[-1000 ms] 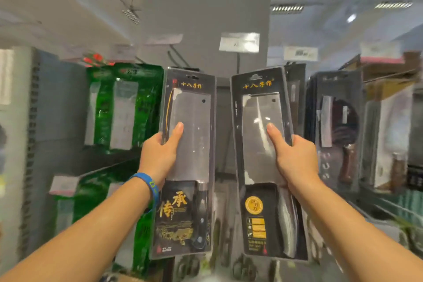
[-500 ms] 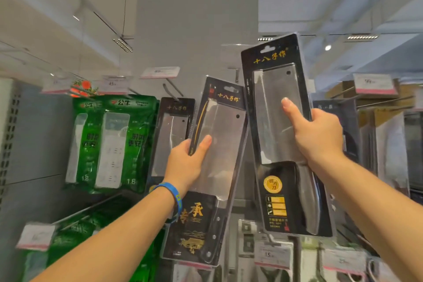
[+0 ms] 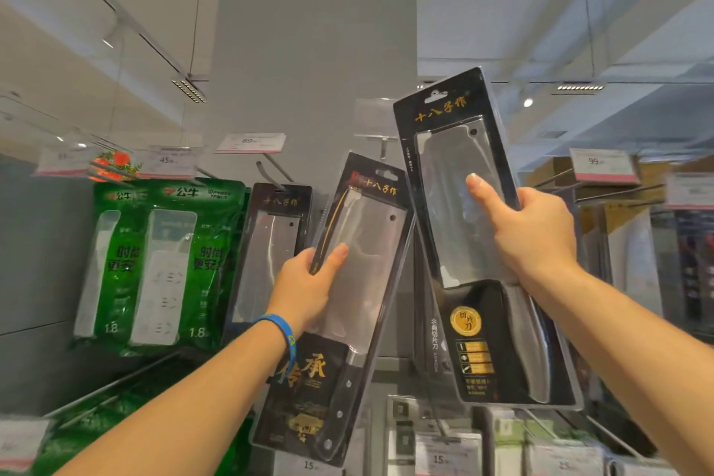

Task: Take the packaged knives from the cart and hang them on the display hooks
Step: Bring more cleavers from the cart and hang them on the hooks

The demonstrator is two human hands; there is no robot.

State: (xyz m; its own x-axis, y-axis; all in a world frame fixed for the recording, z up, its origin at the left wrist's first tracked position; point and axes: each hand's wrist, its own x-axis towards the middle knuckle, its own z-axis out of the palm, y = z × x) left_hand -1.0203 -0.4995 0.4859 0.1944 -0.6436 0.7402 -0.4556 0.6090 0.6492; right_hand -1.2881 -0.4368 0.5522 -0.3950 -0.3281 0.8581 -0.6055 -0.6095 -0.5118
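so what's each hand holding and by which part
The left hand grips the lower cleaver pack by its left edge, thumb on the blade window. The right hand grips the higher cleaver pack by its right edge, likewise.

One packaged cleaver [image 3: 371,243], on a black card under a clear blister with gold characters and a black riveted handle, sits in the left hand [image 3: 305,282] with its top leaning right. A second pack [image 3: 456,205], with a steel handle and a round gold sticker, is held higher in the right hand [image 3: 529,232], just right of a display hook [image 3: 382,151]. A third pack [image 3: 270,255] hangs from another hook [image 3: 268,171] further left.
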